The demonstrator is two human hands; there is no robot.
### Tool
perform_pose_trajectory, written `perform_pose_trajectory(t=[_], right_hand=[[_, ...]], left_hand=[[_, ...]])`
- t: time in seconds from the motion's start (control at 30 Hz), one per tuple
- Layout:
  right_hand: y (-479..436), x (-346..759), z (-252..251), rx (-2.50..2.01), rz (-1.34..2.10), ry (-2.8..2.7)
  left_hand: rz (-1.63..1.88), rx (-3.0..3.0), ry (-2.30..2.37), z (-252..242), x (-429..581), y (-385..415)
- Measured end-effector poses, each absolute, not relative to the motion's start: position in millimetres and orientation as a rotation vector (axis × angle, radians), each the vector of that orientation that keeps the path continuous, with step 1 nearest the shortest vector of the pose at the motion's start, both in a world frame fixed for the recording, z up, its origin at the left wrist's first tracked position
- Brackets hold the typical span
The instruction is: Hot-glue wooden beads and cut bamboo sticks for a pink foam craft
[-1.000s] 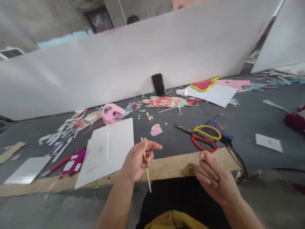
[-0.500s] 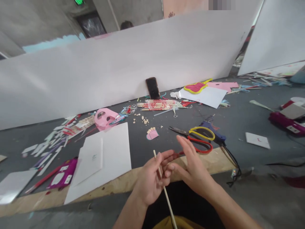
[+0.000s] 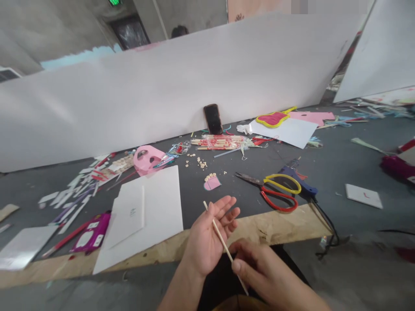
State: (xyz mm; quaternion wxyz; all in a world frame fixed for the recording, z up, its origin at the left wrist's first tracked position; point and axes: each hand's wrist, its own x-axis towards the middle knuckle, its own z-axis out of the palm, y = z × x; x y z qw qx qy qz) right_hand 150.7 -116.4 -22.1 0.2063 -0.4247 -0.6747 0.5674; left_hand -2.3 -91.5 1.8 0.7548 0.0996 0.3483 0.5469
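Stick (image 3: 223,242) in the head view slants across the upturned left hand (image 3: 207,244), pinned under its thumb, other fingers loosely spread. The right hand (image 3: 264,265) curls at the stick's lower part; whether it grips, I cannot tell. White paper (image 3: 126,224) bears writing (image 3: 132,212) too small to read; a white card (image 3: 356,195) shows a red mark (image 3: 366,195). A clear wrapper (image 3: 222,141) contains red-and-pale sticks (image 3: 202,142).

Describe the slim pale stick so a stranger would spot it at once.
At the near edge of the dark grey tabletop, find the person's upturned left hand. Slanting across its palm, under the thumb, is the slim, straight, pale stick. Unlike the red-and-cream sticks bundled in clear plastic, it is single and off the table.
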Motion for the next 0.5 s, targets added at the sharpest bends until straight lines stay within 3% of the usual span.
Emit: perform_pose_trajectory(t=[0.2,0.33,0.37,0.43,0.5], right_hand=[[-124.2,136.6,5.2,-0.848,1.502,-1.694],[-105.7,140.0,25.9,-0.416,1.535,-1.776],[-97.0,148.9,27.5,-0.526,1.373,-1.768],[-80.1,174.7,28.1,-1.019,0.651,-1.53],[-71.4,198.6,26.7,-1.122,0.384,-1.306]], left_hand=[[1.185,0.209,0.588,-6.2,7.9,-87.5],[0.872,0.21,0.524,-2.3,23.5,-98.6],[0.857,0.221,0.524,2.1,23.6,-104.5],[0.928,0.258,0.488,12.4,18.0,-114.9],[0.951,0.278,0.449,20.5,10.3,-118.0]])
